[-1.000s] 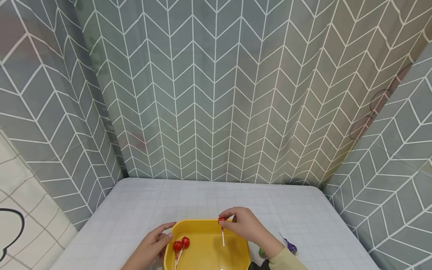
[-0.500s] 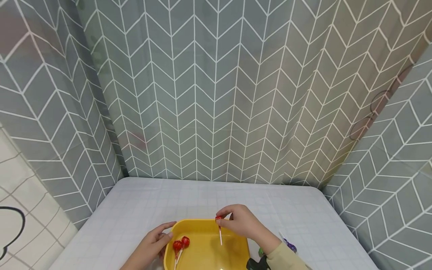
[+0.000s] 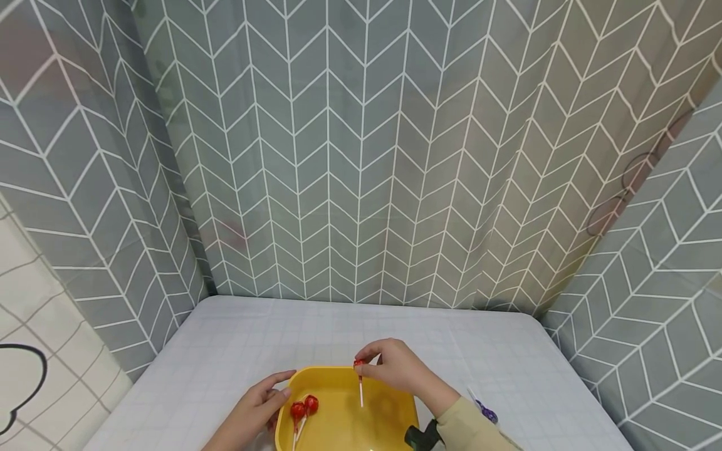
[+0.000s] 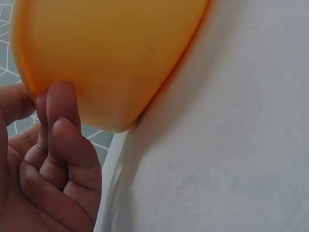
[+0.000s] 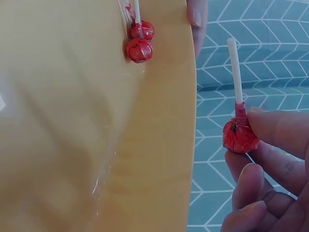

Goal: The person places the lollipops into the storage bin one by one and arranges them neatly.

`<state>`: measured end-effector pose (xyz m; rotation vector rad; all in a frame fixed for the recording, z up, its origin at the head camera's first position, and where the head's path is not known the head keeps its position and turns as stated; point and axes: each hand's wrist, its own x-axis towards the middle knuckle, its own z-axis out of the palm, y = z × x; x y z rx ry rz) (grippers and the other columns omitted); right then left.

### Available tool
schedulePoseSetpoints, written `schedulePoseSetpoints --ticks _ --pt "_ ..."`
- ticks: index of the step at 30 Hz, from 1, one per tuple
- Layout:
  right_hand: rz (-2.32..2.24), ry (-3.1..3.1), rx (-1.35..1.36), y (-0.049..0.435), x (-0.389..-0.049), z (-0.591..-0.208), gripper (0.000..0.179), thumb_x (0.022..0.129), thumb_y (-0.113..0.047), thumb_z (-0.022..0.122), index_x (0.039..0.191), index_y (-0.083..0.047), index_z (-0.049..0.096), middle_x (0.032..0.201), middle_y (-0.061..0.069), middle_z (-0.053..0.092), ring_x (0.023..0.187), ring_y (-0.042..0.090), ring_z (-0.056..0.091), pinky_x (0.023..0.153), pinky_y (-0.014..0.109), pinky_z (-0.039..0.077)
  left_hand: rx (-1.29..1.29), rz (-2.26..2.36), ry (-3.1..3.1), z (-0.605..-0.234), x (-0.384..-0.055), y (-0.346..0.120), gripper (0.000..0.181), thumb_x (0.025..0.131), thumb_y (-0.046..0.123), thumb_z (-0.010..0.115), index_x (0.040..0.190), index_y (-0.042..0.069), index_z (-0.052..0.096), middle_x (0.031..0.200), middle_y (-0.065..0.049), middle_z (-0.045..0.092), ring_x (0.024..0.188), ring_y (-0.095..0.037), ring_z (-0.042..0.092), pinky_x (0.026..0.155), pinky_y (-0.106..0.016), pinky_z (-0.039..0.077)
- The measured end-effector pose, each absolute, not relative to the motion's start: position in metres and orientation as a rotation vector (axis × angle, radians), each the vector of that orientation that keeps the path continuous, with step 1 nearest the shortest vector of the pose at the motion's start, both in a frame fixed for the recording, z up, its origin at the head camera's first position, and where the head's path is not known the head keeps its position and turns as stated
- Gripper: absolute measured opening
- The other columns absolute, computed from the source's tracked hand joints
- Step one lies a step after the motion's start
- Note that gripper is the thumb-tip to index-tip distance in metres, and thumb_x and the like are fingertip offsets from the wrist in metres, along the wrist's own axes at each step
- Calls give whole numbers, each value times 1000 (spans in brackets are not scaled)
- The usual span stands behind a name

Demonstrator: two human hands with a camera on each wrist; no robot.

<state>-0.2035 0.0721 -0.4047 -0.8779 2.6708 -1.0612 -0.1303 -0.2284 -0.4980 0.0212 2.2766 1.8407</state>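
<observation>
My right hand (image 3: 395, 366) pinches a red-wrapped lollipop (image 5: 240, 135) by its candy head, over the far side of a yellow tray (image 3: 333, 374). Its white stick points down into the tray in the head view. At the tray's left wall, my left hand (image 3: 262, 404) grips the rim, thumb on top and fingers against the outside, as the left wrist view shows (image 4: 63, 159). Two more red lollipops (image 3: 304, 407) lie side by side inside the tray near that hand, sticks toward me. The tray's near edge is cut off by the head view.
A purple-wrapped lollipop (image 3: 487, 413) lies on the white table (image 3: 237, 332), right of the tray. Beside the right sleeve is a black object (image 3: 423, 437), probably the wrist camera mount. Grey chevron curtains (image 3: 361, 156) enclose the table's back and sides.
My right hand has moved left a little along the tray's far side, carrying the lollipop. The green lollipop beside the forearm is now hidden. My left hand stays on the rim.
</observation>
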Motion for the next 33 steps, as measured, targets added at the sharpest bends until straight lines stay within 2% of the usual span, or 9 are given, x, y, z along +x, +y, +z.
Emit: schedulePoseSetpoints --ticks 10,22,33 --pt "-1035 2658 -857 62 -205 -404 13 88 -31 76 96 -21 76 83 -16 64 73 12 55 66 26 48 -10 1836 2290 -501 -129 -229 66 98 42 60 149 5 40 74 -9 60 60 -23 55 58 -27 50" --pt "-1055 2607 -910 54 -205 -406 12 87 -26 77 95 -16 76 80 -15 65 68 10 56 65 24 50 -24 1799 2326 -498 -130 -228 66 97 44 61 147 6 43 76 -9 61 61 -24 57 60 -29 52" --pt "-1022 2594 -893 49 -208 -413 14 88 -28 76 96 -17 76 81 -16 64 72 9 58 66 24 51 -27 1800 2335 -499 -132 -228 65 97 43 61 147 6 43 75 -10 61 62 -25 58 59 -31 54"
